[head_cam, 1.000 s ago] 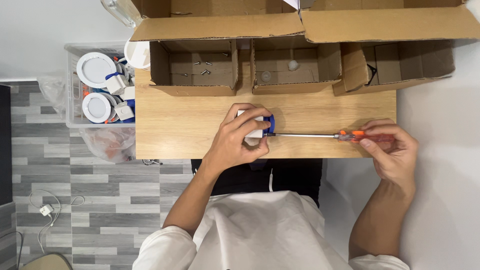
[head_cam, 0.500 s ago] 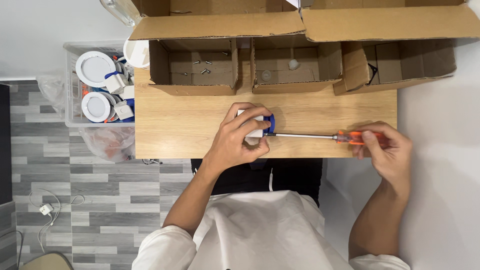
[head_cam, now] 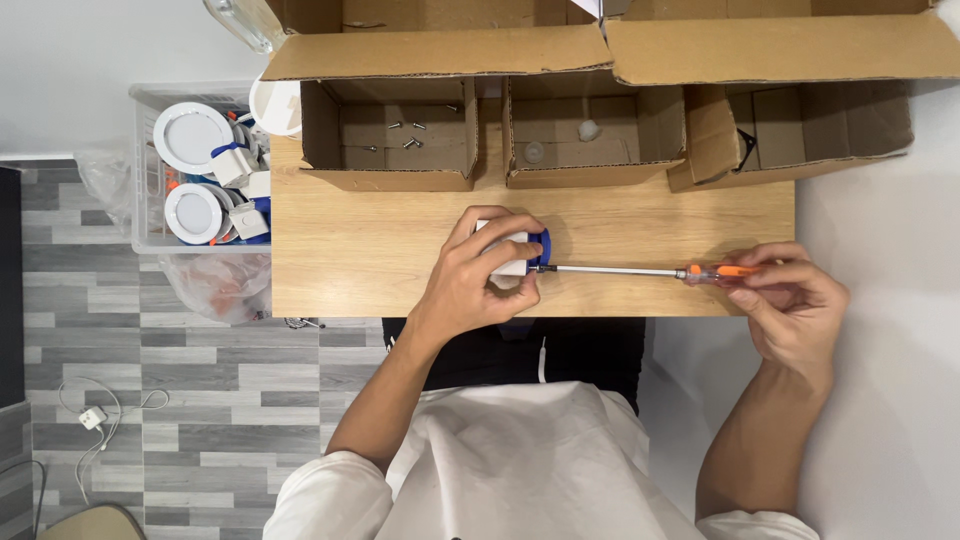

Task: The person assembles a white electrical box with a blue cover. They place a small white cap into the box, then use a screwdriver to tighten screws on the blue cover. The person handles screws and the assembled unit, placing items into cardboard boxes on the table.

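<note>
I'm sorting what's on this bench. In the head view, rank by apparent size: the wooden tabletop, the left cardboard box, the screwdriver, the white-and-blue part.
1. Light wooden tabletop
2. Open brown cardboard box with screws
3. Orange-handled screwdriver, long but thin
4. Small white-and-blue part, partly hidden by the left hand

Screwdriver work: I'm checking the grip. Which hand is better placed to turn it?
Right. The right hand grips the screwdriver by its orange handle; the left hand steadies the white and blue part.

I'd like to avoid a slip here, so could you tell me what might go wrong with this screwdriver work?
The screwdriver tip meets the small white and blue part right beside the left hand fingers; a slip could jab them. The right hand grips only the far handle end, so the long shaft may wobble.
</note>
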